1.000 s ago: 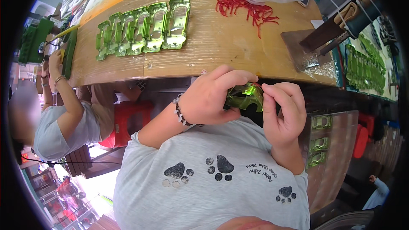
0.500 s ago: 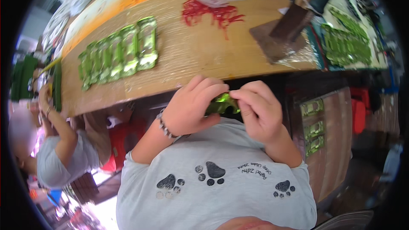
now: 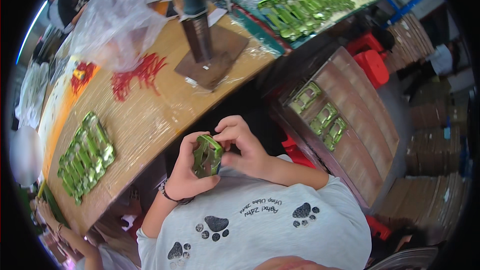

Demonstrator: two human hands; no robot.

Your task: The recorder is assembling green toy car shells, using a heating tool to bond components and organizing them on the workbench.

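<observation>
In front of my chest, over the table's near edge, is a shiny green car-body-like shell [image 3: 214,151] with openings in it. My left hand [image 3: 187,167] grips it, fingers behind and thumb along the lower side. At its right edge, my right hand [image 3: 245,146] has its curled fingers and thumb closed on the rim. A row of similar green shells [image 3: 86,157] lies close together on the table at the left. Several red strips [image 3: 137,77] are heaped farther back on the table.
A brown metal plate with a post [image 3: 215,65] stands on the wooden table [image 3: 165,112]. Behind it, many green shells [image 3: 305,7] cover a board. To the right, three lie on a brown board [image 3: 355,135]. Beyond are a red stool [image 3: 372,65] and stacked cardboard [image 3: 430,155]. Another person's arm [image 3: 72,237] shows lower left.
My view has turned to the right, so the table has swung left and the right-hand board shows more. The shell in my hands is tilted up and shows more of its openings.
</observation>
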